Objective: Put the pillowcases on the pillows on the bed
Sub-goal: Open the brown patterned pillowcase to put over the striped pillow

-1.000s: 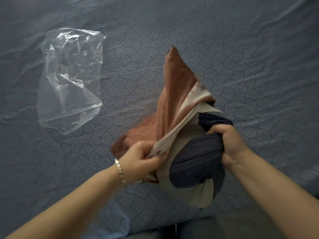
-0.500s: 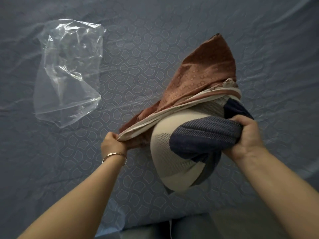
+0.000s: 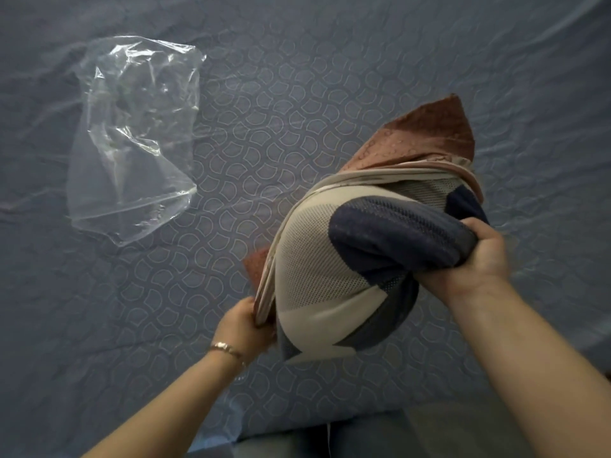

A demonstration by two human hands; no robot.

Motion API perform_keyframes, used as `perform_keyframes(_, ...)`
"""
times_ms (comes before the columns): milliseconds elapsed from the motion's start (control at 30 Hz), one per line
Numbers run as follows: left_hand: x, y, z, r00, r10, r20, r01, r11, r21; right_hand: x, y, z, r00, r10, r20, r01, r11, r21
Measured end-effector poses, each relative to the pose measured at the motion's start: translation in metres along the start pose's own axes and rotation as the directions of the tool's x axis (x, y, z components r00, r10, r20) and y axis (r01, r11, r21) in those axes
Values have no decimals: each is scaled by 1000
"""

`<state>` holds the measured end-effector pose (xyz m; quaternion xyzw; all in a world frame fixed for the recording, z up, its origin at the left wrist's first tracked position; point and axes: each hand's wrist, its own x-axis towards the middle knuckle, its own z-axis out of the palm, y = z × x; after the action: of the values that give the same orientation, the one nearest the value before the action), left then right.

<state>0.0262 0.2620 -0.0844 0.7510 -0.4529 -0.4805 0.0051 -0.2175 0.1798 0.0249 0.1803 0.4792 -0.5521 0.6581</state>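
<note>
Early in the job, seemingly: pillowcase (image 3: 426,137) over only the far end of the pillow (image 3: 330,266), both held above the bed (image 3: 264,127). Left hand (image 3: 246,322) clamped on the pillowcase's open edge, right hand (image 3: 476,259) clenched round a pillow corner. Left to do: pulling it fully down.

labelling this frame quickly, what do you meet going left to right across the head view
clear plastic bag → left hand → pillow → right hand; the pillowcase drapes across the pillow's whole width, so it is left out
</note>
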Motion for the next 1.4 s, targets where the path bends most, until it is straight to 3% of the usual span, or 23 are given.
perform_keyframes(100,-24,8,-4,1000,-2,-31,-6,969,-246,21,8,3,997,7,-81,-4,999,42)
perform_keyframes(167,-20,15,-10,983,-38,-180,-24,944,-330,42,13,5,987,6,-160,3,998,59)
perform_keyframes(233,-6,24,-17,928,-143,-343,-25,897,-442,61,20,14,974,-9,-228,27,997,77)
perform_keyframes(300,9,34,-19,871,-299,-389,-31,759,-651,78,29,25,971,-31,-238,50,996,76)
perform_keyframes(367,24,37,-12,840,-428,-333,-4,610,-793,88,42,41,977,-68,-201,42,990,-132)
perform_keyframes(400,31,37,-8,824,-491,-282,42,550,-834,89,50,48,974,-135,-183,54,919,-391)
perform_keyframes(433,37,37,-5,813,-538,-223,86,489,-868,87,56,50,965,-217,-145,63,733,-677)
perform_keyframes(467,40,38,-7,811,-566,-151,124,418,-900,84,61,49,946,-311,-95,51,430,-902)
perform_keyframes(500,43,40,-10,827,-557,-79,147,350,-925,72,66,48,940,-338,46,70,58,-996)
perform_keyframes(533,47,37,-14,848,-528,-38,153,314,-937,58,72,48,930,-269,253,162,-319,-934)
perform_keyframes(567,49,38,-18,871,-490,-36,151,337,-929,44,78,46,877,-112,467,304,-624,-720)
perform_keyframes(600,50,38,-21,892,-449,-58,143,402,-904,36,85,43,801,108,589,425,-795,-432)
perform_keyframes(633,47,40,-23,911,-402,-96,121,482,-868,36,89,39,739,324,590,502,-850,-162)
perform_keyframes(733,35,39,-23,954,-230,-192,-23,582,-813,60,96,41,688,610,393,564,-791,239)
perform_keyframes(767,33,37,-23,962,-164,-217,-75,606,-792,69,99,44,630,655,416,575,-754,316)
perform_keyframes(833,37,28,-24,947,-52,-316,-158,782,-603,77,103,47,537,660,525,576,-742,343)
perform_keyframes(900,42,14,-29,919,98,-381,-219,932,-289,79,97,51,529,583,617,616,-764,193)
perform_keyframes(1000,46,0,-30,933,251,-258,-233,967,100,75,67,52,609,424,671,627,-775,-79)
perform_keyframes(1067,50,6,-32,969,80,-234,-38,983,180,70,40,56,637,289,715,610,-756,-239)
perform_keyframes(1167,61,24,-31,977,-120,-179,182,903,389,64,10,67,694,171,700,571,-722,-390)
perform_keyframes(1233,68,33,-27,965,-204,-164,234,953,192,62,-3,75,716,115,689,544,-711,-446)
perform_keyframes(1300,74,41,-27,935,-226,-274,185,969,-166,61,-8,78,719,95,689,539,-701,-467)
perform_keyframes(1400,78,58,-34,853,-370,-368,109,815,-569,59,-7,76,734,91,673,526,-702,-480)
